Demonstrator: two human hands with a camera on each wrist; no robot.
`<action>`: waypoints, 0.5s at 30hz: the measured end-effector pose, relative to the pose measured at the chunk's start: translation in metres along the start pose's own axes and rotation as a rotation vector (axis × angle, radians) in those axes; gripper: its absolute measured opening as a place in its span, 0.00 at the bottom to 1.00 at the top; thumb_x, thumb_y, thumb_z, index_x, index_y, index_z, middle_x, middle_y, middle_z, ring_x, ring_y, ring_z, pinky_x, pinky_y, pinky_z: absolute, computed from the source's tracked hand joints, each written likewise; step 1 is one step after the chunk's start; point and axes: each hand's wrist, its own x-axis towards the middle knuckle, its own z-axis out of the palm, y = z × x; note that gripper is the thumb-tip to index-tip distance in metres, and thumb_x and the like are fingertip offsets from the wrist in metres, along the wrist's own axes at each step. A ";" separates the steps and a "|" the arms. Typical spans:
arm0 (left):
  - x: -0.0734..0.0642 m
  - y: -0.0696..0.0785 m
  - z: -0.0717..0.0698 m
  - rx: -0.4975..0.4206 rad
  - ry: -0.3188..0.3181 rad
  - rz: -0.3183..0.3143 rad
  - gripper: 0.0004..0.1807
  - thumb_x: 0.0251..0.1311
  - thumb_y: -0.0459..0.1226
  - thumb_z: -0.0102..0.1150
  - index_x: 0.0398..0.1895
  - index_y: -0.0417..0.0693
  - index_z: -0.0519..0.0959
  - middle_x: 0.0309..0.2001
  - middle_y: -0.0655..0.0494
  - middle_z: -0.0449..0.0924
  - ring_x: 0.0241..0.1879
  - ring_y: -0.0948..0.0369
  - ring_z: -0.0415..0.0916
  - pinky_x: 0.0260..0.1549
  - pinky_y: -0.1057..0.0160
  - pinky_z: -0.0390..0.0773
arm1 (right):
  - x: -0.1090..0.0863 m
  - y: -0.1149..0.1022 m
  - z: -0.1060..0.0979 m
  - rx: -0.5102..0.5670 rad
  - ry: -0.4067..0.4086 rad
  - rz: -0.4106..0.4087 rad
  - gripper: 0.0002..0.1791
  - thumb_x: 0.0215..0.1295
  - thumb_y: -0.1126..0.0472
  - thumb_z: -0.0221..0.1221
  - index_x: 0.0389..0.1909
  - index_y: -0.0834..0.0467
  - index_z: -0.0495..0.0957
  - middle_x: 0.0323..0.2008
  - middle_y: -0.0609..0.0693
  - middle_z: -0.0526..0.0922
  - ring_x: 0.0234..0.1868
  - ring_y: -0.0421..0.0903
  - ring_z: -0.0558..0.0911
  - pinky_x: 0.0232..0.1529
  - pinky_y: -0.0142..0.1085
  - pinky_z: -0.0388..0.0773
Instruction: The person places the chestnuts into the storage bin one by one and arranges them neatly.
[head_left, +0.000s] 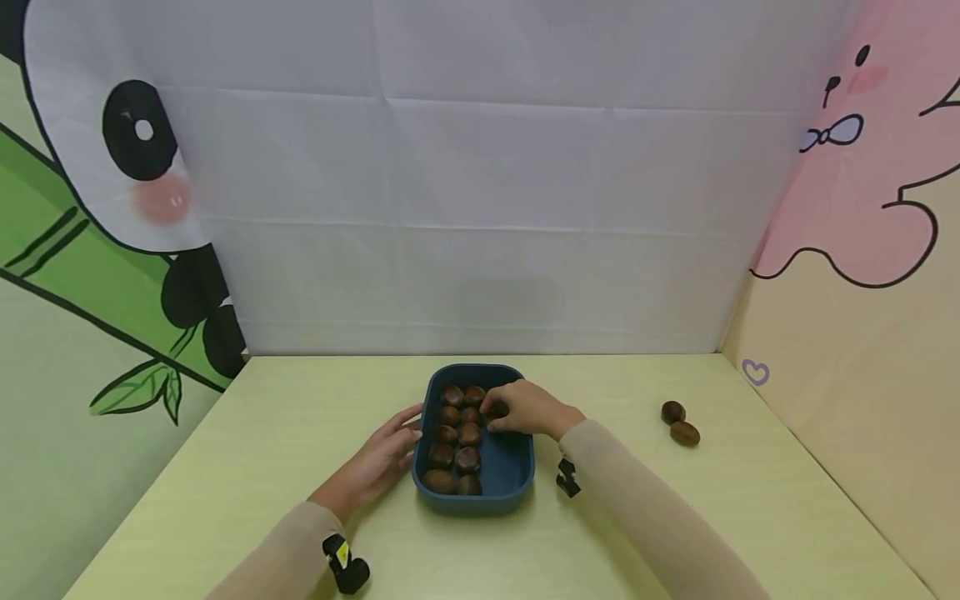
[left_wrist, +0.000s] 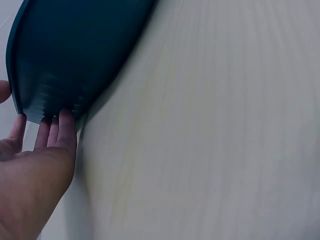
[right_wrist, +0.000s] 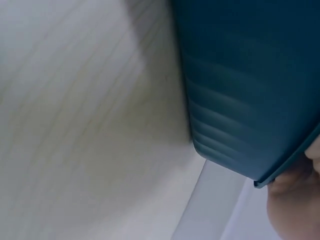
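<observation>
A dark blue rectangular box (head_left: 506,471) stands on the table with brown chestnuts (head_left: 468,459) lined up in two columns along its left and middle. Over its right rim reaches my right hand (head_left: 532,408), pinching a chestnut (head_left: 497,410) between thumb and fingers beside the upper rows. My left hand (head_left: 378,467) rests its fingertips against the box's left side. In the left wrist view the fingers (left_wrist: 67,131) lie fairly straight against the outer wall. The right wrist view shows mostly the outer wall of the box, with the right hand's fingers hidden beyond the rim.
Two more chestnuts (head_left: 685,433) lie close together on the right side of the pale yellow table (head_left: 600,383). A white cloth backdrop (head_left: 487,208) rises behind the table's far edge. Walls with cartoon drawings flank the table on both sides.
</observation>
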 end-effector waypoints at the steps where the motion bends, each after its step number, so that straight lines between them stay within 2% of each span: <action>1: 0.000 0.000 0.000 0.001 0.002 0.001 0.33 0.76 0.35 0.43 0.80 0.43 0.47 0.76 0.36 0.51 0.70 0.50 0.60 0.63 0.55 0.65 | 0.000 0.000 0.000 0.015 0.007 -0.003 0.14 0.64 0.54 0.68 0.49 0.51 0.84 0.47 0.44 0.85 0.48 0.43 0.82 0.50 0.37 0.78; 7: -0.001 0.001 0.000 -0.004 0.009 0.001 0.34 0.75 0.35 0.44 0.80 0.42 0.47 0.76 0.35 0.51 0.70 0.49 0.61 0.63 0.55 0.65 | -0.003 0.002 -0.001 0.093 0.063 -0.056 0.16 0.67 0.54 0.65 0.52 0.56 0.83 0.49 0.48 0.85 0.49 0.47 0.82 0.49 0.39 0.78; 15: -0.002 0.001 0.001 -0.001 0.007 0.006 0.33 0.76 0.34 0.41 0.80 0.42 0.47 0.76 0.36 0.52 0.70 0.49 0.60 0.66 0.51 0.62 | -0.018 0.007 -0.010 0.168 0.146 -0.135 0.15 0.69 0.58 0.63 0.52 0.61 0.82 0.49 0.52 0.84 0.49 0.54 0.82 0.49 0.50 0.79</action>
